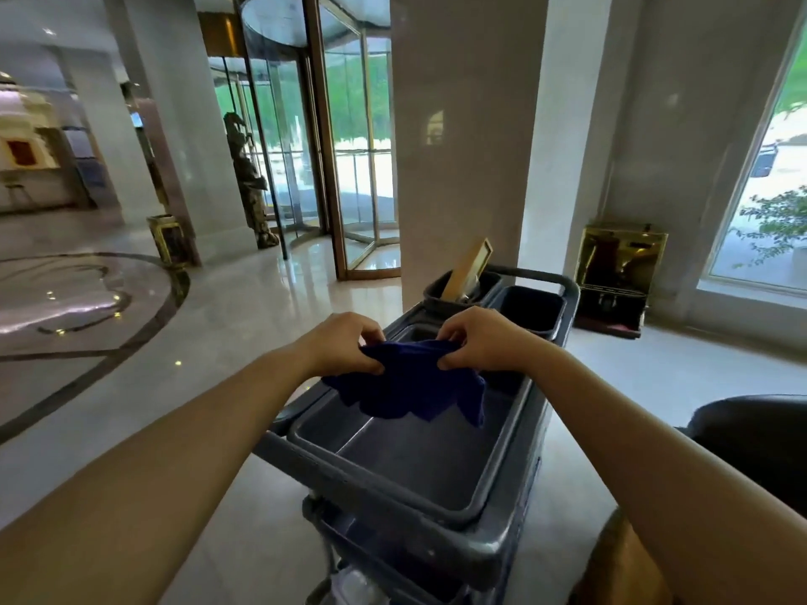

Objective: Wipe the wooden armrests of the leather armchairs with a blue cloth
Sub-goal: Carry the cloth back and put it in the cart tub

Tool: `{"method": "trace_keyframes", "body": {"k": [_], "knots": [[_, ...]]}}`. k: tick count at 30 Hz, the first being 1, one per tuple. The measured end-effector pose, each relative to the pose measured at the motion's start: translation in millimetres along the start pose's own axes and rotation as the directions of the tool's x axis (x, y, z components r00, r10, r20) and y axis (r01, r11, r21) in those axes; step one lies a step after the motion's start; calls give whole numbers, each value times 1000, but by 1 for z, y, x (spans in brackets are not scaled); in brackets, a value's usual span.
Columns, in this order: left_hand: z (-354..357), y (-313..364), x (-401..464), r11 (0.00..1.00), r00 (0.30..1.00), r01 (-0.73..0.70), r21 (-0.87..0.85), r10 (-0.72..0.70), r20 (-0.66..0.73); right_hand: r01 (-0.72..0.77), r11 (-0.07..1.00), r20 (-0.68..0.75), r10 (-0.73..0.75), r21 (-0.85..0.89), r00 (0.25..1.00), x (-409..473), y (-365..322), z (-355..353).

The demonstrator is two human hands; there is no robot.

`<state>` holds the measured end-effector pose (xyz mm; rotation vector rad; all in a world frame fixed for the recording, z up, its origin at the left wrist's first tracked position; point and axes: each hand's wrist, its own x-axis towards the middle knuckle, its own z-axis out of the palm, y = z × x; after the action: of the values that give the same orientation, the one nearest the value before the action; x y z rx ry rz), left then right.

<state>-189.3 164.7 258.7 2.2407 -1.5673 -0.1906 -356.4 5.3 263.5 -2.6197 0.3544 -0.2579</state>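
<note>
A dark blue cloth [415, 386] hangs crumpled above the top tray of a grey cleaning cart [436, 508]. My left hand [345, 342] pinches its upper left edge and my right hand [476, 338] pinches its upper right edge, both with fingers closed on the fabric. At the right edge a dark leather armchair [755, 434] shows its rounded back, and a brown wooden part [620, 561] sits low beside my right forearm. Most of the chair is out of frame.
A wide marble pillar [463, 146] stands just behind the cart. Two dark bins [530, 307] sit at the cart's far end, one holding a wooden-handled tool [467, 270]. A brass box [615, 277] is by the right window. Revolving glass door [349, 168], statue [251, 185] and polished floor lie left.
</note>
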Motion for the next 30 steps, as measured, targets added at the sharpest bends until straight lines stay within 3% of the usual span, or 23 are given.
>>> {"method": "trace_keyframes", "body": {"k": [13, 22, 30], "knots": [[100, -103, 142, 982, 950, -186, -31, 188, 250, -329, 941, 37, 327, 73, 944, 85, 106, 87], [178, -173, 204, 966, 865, -233, -108, 257, 432, -604, 785, 44, 604, 140, 795, 123, 152, 168], [248, -202, 209, 972, 773, -184, -144, 234, 590, -756, 632, 166, 738, 173, 655, 118, 178, 233]]}}
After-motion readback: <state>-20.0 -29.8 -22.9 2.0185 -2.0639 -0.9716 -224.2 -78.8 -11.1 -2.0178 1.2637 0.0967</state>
